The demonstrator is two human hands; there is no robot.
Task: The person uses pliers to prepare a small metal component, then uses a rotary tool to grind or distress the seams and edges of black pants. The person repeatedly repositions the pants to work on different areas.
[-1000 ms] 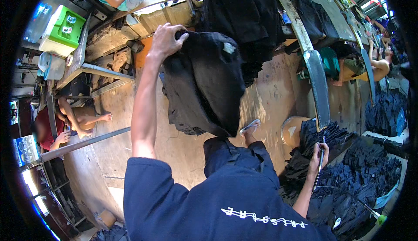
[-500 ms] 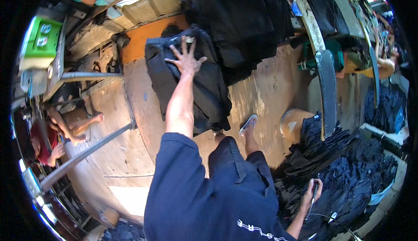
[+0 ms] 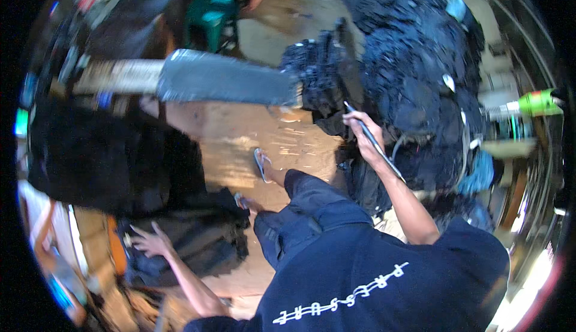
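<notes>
At the lower left, my left hand (image 3: 151,242) lies on a dark folded garment (image 3: 204,242), its fingers spread wide. Some pale marking shows beside the fingertips. Over by the big heap of dark cloth (image 3: 414,62) on the right, my right hand (image 3: 367,137) is closed around a slim, dark pen-like tool (image 3: 394,170). The tool's tip points up and to the left, close to dark bunched cloth (image 3: 327,86). Its exact kind cannot be made out, as the picture is blurred.
A bar with a dark padded end (image 3: 225,81) juts across the upper middle. Left of me rises another dark cloth pile (image 3: 108,158). A green stool (image 3: 213,17) stands at the top near a person's limb. Another person's arm (image 3: 43,230) shows at the far left.
My view has swung to the right, so the right-hand heap now fills the upper right. The right hand has come up with its tool. The left stays spread on the garment.
</notes>
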